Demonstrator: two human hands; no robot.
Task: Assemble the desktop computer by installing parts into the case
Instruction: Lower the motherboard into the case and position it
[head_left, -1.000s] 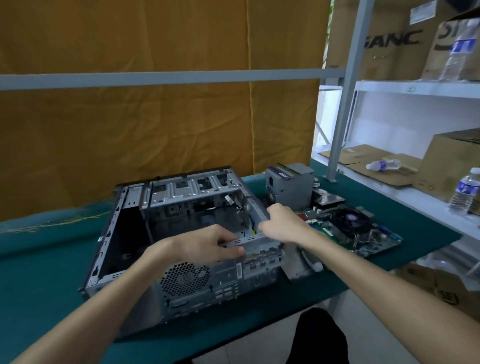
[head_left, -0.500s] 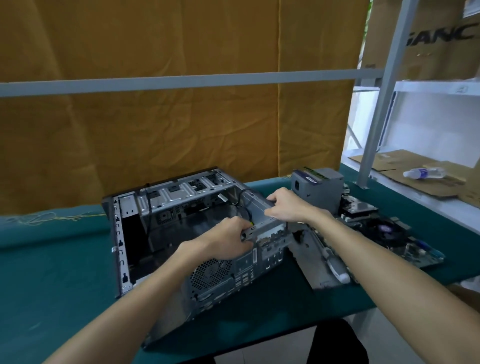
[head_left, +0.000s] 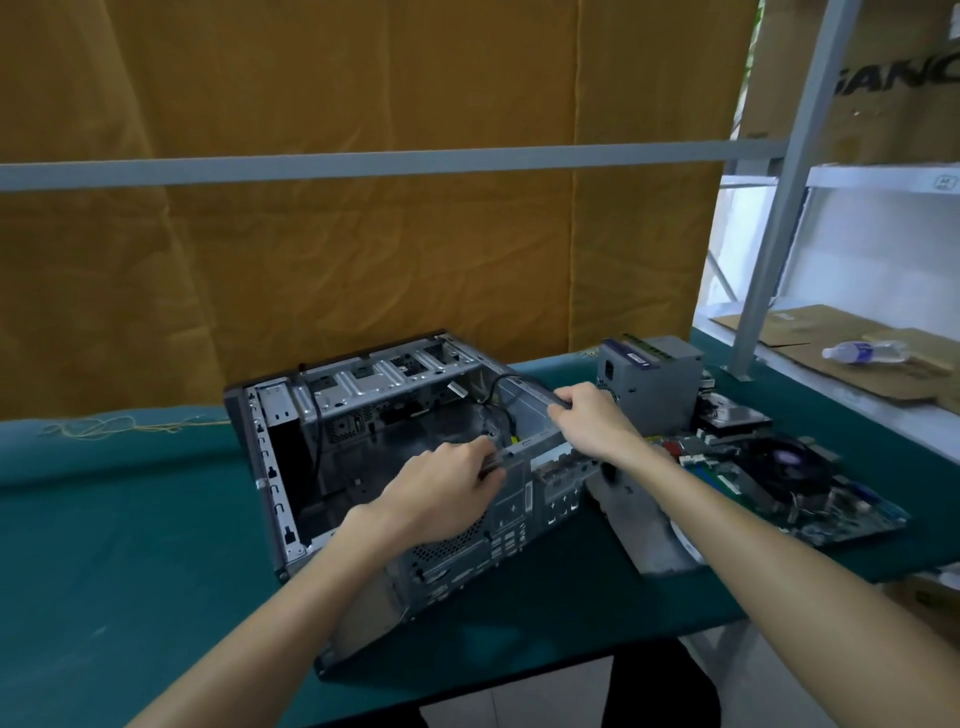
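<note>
Both hands grip the top rim of the open computer case (head_left: 395, 467) on the green bench (head_left: 130, 545): left hand (head_left: 441, 493) curled over the near rear edge, right hand (head_left: 592, 421) clamped on the right side rim. Versus a second ago, the case has swung clockwise, rear panel now angled toward the person. Power supply (head_left: 649, 384) and motherboard (head_left: 779, 483) sit right of it, untouched.
</note>
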